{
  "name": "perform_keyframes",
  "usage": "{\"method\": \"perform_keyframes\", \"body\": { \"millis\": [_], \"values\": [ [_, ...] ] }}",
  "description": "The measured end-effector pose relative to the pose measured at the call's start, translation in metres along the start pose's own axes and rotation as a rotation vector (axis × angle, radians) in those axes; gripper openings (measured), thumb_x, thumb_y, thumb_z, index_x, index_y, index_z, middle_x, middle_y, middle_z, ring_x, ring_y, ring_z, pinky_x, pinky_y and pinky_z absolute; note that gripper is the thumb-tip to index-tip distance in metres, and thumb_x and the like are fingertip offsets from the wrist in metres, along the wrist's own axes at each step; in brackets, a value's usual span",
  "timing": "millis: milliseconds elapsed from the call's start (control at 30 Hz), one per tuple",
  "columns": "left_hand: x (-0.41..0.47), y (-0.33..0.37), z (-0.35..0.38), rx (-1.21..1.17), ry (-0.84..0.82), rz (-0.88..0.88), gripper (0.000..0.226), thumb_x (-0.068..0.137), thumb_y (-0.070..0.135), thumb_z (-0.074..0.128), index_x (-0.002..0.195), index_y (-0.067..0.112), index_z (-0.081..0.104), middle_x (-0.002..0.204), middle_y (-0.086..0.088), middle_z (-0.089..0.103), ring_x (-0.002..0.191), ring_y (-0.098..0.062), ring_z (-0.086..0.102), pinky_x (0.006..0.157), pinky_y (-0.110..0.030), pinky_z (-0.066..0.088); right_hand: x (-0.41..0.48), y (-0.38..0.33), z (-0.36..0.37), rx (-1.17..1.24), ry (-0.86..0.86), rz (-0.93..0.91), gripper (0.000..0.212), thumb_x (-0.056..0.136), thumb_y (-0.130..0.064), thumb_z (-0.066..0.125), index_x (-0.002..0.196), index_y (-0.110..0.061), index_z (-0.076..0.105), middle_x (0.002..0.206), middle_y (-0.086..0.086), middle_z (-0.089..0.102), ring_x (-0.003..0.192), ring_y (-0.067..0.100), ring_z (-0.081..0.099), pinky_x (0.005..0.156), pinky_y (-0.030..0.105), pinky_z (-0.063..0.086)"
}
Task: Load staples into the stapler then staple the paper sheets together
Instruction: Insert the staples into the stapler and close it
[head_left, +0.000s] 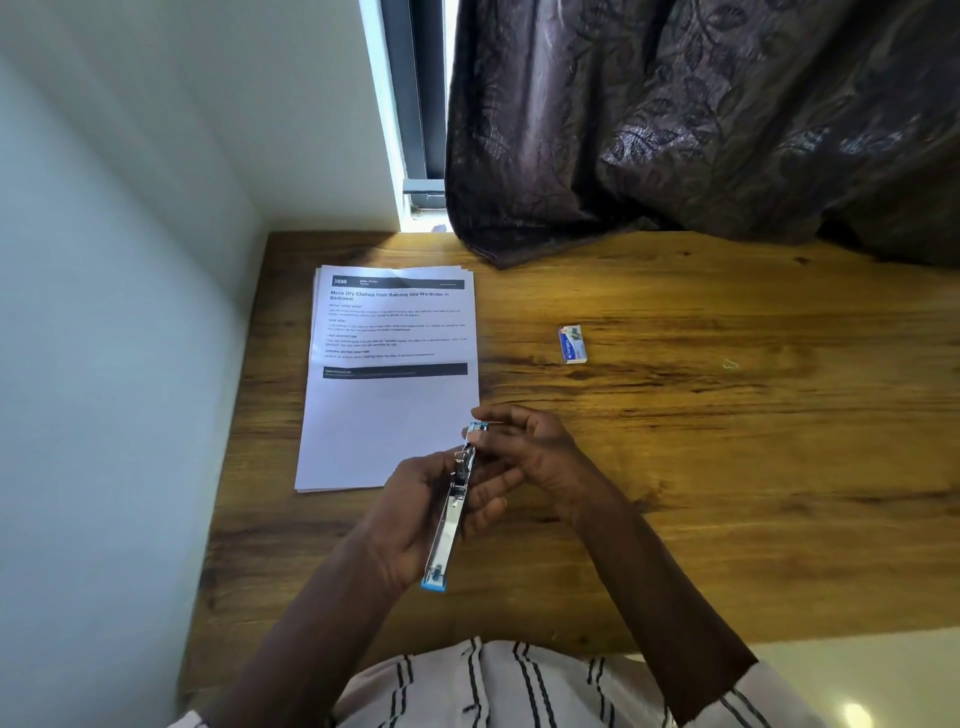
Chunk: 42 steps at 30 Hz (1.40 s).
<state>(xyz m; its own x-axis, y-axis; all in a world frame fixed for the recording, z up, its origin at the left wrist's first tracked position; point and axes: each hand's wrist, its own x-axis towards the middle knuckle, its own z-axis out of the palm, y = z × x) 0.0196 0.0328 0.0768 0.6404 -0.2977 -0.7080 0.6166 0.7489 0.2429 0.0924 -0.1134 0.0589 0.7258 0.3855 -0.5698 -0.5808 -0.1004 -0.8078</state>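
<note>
Stapler (450, 512) gripped in left hand (415, 514); right hand (524, 452) pinching its far end.

Wooden table (727, 467), dark curtain (701, 119), white wall (130, 260)

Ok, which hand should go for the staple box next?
Probably the right hand: the box lies on its side, and the left hand grips the stapler, while the right only pinches its tip.

White shirt (519, 691), thin black stripes
</note>
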Motion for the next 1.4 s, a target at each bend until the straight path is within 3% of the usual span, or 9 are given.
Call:
{"method": "perform_keyframes", "body": {
  "millis": [267, 433, 633, 733, 867, 1000, 1100, 1267, 1400],
  "values": [
    [-0.006, 0.001, -0.004, 0.043, -0.189, 0.079, 0.052, 0.093, 0.008, 0.037, 0.139, -0.001, 0.058, 0.141, -0.027, 0.061, 0.127, -0.035, 0.065, 0.072, -0.033, 0.064, -0.004, -0.008, 0.005, 0.091, 0.115, -0.062, 0.032, 0.082, -0.007, 0.083, 0.112, -0.01, 0.072, 0.091, 0.011, 0.079, 0.069, 0.026, 0.076, 0.054, 0.03, 0.059],
    [-0.006, -0.004, -0.002, 0.396, -0.066, 0.304, 0.037, 0.108, 0.026, 0.045, 0.136, 0.012, 0.063, 0.128, -0.014, 0.073, 0.092, -0.019, 0.077, 0.056, -0.021, 0.052, -0.004, -0.008, 0.007, 0.111, 0.188, -0.151, 0.024, 0.086, -0.007, 0.08, 0.109, -0.015, 0.076, 0.1, 0.013, 0.079, 0.079, 0.029, 0.078, 0.067, 0.035, 0.063],
    [-0.006, -0.004, 0.0, 0.519, -0.024, 0.436, 0.034, 0.109, 0.024, 0.043, 0.135, 0.015, 0.064, 0.115, -0.02, 0.076, 0.066, -0.016, 0.072, 0.041, -0.017, 0.044, -0.006, -0.007, 0.006, 0.145, 0.192, -0.271, 0.02, 0.099, -0.01, 0.064, 0.108, -0.02, 0.079, 0.107, 0.013, 0.078, 0.098, 0.031, 0.075, 0.078, 0.035, 0.062],
    [-0.008, -0.004, 0.002, 0.527, -0.028, 0.455, 0.033, 0.109, 0.023, 0.043, 0.133, 0.017, 0.065, 0.11, -0.021, 0.076, 0.062, -0.017, 0.07, 0.04, -0.017, 0.043, -0.007, -0.009, 0.007, 0.129, 0.165, -0.252, 0.025, 0.099, -0.014, 0.066, 0.123, -0.016, 0.072, 0.108, 0.012, 0.078, 0.1, 0.029, 0.075, 0.085, 0.041, 0.062],
    [-0.011, -0.001, 0.003, 0.558, -0.026, 0.45, 0.033, 0.107, 0.026, 0.047, 0.132, 0.019, 0.067, 0.109, -0.021, 0.075, 0.064, -0.019, 0.07, 0.042, -0.019, 0.044, -0.011, -0.012, 0.006, 0.091, 0.136, -0.249, 0.037, 0.09, -0.01, 0.076, 0.126, -0.011, 0.068, 0.11, 0.009, 0.078, 0.101, 0.024, 0.076, 0.085, 0.038, 0.062],
    [-0.018, 0.003, 0.003, 0.58, -0.071, 0.405, 0.036, 0.105, 0.032, 0.047, 0.134, 0.02, 0.066, 0.117, -0.021, 0.074, 0.08, -0.026, 0.076, 0.052, -0.024, 0.056, -0.016, -0.014, 0.004, 0.18, 0.192, -0.253, 0.026, 0.088, -0.006, 0.077, 0.112, -0.012, 0.073, 0.099, 0.009, 0.08, 0.088, 0.02, 0.077, 0.073, 0.029, 0.061],
    [-0.026, 0.006, 0.0, 0.61, -0.062, 0.408, 0.036, 0.107, 0.032, 0.043, 0.136, 0.022, 0.062, 0.118, -0.019, 0.075, 0.092, -0.035, 0.075, 0.063, -0.031, 0.061, -0.016, -0.013, 0.0, 0.322, 0.27, -0.233, 0.024, 0.089, -0.003, 0.075, 0.112, -0.009, 0.074, 0.101, 0.014, 0.079, 0.09, 0.025, 0.076, 0.075, 0.033, 0.064],
    [-0.035, 0.008, -0.012, 0.707, 0.044, 0.516, 0.041, 0.098, 0.04, 0.053, 0.124, 0.013, 0.068, 0.111, -0.02, 0.077, 0.083, -0.036, 0.075, 0.067, -0.035, 0.062, -0.018, -0.014, -0.011, 0.426, 0.388, -0.288, 0.03, 0.088, 0.003, 0.073, 0.117, -0.006, 0.072, 0.103, 0.016, 0.078, 0.09, 0.027, 0.077, 0.078, 0.037, 0.065],
    [-0.037, 0.008, -0.017, 0.7, -0.094, 0.581, 0.044, 0.096, 0.036, 0.068, 0.13, 0.008, 0.065, 0.116, -0.023, 0.074, 0.097, -0.04, 0.075, 0.079, -0.041, 0.063, -0.025, -0.01, -0.011, 0.423, 0.384, -0.324, 0.031, 0.088, 0.003, 0.073, 0.117, -0.007, 0.072, 0.105, 0.016, 0.078, 0.092, 0.027, 0.077, 0.076, 0.035, 0.065]
  ]
}}
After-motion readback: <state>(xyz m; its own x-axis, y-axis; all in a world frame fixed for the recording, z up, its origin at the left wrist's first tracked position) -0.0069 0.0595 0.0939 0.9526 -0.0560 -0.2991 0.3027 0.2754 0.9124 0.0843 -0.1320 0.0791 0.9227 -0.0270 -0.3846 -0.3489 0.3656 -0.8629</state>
